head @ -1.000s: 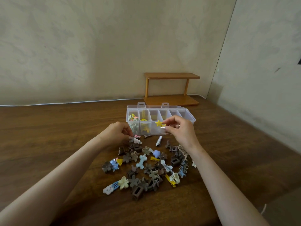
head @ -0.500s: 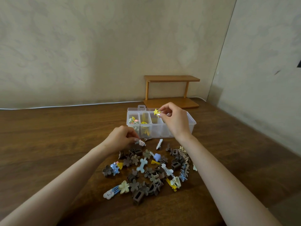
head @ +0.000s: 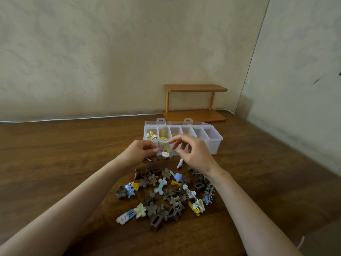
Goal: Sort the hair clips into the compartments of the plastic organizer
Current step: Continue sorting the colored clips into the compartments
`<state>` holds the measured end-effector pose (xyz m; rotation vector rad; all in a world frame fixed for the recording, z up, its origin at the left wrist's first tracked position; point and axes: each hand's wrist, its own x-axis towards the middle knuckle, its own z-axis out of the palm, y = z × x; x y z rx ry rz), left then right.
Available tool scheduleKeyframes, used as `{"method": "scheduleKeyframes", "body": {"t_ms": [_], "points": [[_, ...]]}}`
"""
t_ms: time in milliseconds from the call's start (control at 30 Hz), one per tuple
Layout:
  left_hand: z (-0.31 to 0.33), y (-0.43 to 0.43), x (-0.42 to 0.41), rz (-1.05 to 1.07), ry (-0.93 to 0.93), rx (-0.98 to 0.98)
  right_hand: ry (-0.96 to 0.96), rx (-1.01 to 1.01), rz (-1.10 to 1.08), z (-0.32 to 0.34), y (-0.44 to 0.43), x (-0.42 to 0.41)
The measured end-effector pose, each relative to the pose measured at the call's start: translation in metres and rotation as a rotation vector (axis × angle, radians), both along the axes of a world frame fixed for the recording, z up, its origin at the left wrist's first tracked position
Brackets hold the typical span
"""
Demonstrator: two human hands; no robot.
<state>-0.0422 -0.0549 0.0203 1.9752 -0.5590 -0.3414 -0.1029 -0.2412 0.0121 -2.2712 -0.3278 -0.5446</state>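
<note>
While the left hand [head: 141,152] pinches a small white cloud-shaped clip [head: 165,154] between thumb and fingertips, the right hand [head: 193,154] hovers just beside it, thumb and forefinger reaching left toward the clip and the other fingers loosely curled; whether the right hand holds anything cannot be told. Both hands sit in front of the near wall of the plastic organizer [head: 214,145], a clear, glossy, rectangular box with a row of six compartments and its lid open flat behind, two latch tabs standing up. The leftmost compartment holds small pastel clips and the next one holds yellow clips. Nearer than the hands, between the forearms, a loose pile of hair clips [head: 166,193] lies on the dark, grained wooden table [head: 55,154]. Most are matte brown, shaped as flowers or boxy claws. Among them are a pale blue bone-shaped clip [head: 160,185], a cream flower clip [head: 140,210] and, at the near left edge, a larger cloud clip with blue stripes [head: 124,218]. Far behind the organizer stands a small two-tier wooden shelf [head: 195,88] against a pale, mottled wall.
</note>
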Motion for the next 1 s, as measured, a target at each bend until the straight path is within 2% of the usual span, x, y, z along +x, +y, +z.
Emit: {"method": "scheduleKeyframes", "body": {"t_ms": [100,233,300,333,433,500,633,800,1000], "points": [[0.004,0.002,0.001,0.004,0.110,-0.087,0.138,-0.077,0.033,-0.003,0.005,-0.002],[0.003,0.001,0.001,-0.011,0.126,-0.089,0.032,-0.055,-0.041,-0.004,0.011,-0.002],[0.001,0.000,0.002,-0.019,0.072,-0.047,-0.011,-0.025,-0.092,-0.003,0.009,-0.002],[-0.002,0.000,0.003,0.000,-0.025,0.036,-0.030,-0.017,-0.124,-0.003,0.007,-0.001],[-0.010,0.002,0.007,0.145,-0.497,0.445,-0.090,0.061,-0.225,-0.001,-0.004,0.000],[-0.016,0.003,0.007,0.185,-0.647,0.604,-0.160,0.073,-0.303,0.000,-0.011,0.002],[-0.022,0.003,0.008,0.117,-0.651,0.679,-0.269,0.059,-0.415,0.001,-0.016,0.008],[-0.022,0.003,0.008,0.112,-0.656,0.670,-0.252,0.066,-0.426,0.008,-0.011,0.020],[-0.021,0.002,0.008,0.099,-0.656,0.672,-0.205,-0.166,-0.486,0.022,-0.001,0.054]]}}
